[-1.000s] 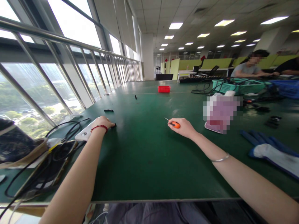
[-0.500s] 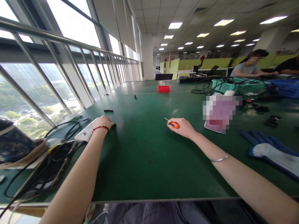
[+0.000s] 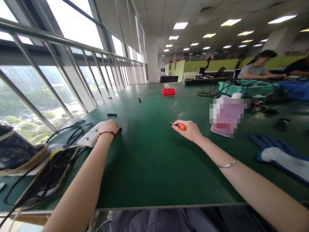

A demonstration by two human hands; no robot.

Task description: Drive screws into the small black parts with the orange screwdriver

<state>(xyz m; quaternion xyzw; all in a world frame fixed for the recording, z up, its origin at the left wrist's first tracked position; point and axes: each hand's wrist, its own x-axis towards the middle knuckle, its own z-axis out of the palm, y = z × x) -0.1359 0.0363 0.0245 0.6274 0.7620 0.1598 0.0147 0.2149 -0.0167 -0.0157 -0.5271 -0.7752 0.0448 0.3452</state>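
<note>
My right hand [image 3: 189, 129] is closed round an orange and black screwdriver [image 3: 181, 127], its thin metal tip pointing left over the green table [image 3: 145, 167]. On the left, my left hand [image 3: 109, 127] is closed at a small black piece [image 3: 120, 129], which shows just past its fingertips; most of the fingers are hidden behind the back of the hand. A white phone-like device [image 3: 89, 137] lies beside the left wrist. Further back are a black strip [image 3: 111, 114] and another small black part [image 3: 139, 100].
A red tray [image 3: 168, 91] stands towards the back. Cables and a dark tray [image 3: 51, 180] lie at left. On the right are a blurred pink object [image 3: 229, 116], blue-white gloves [image 3: 285, 159], a green basket [image 3: 246, 89] and a blue basket [image 3: 295, 91]. A person [image 3: 256, 69] sits beyond.
My left hand has moved slightly to the right, and more of the white device shows. My right hand has barely moved and still grips the screwdriver.
</note>
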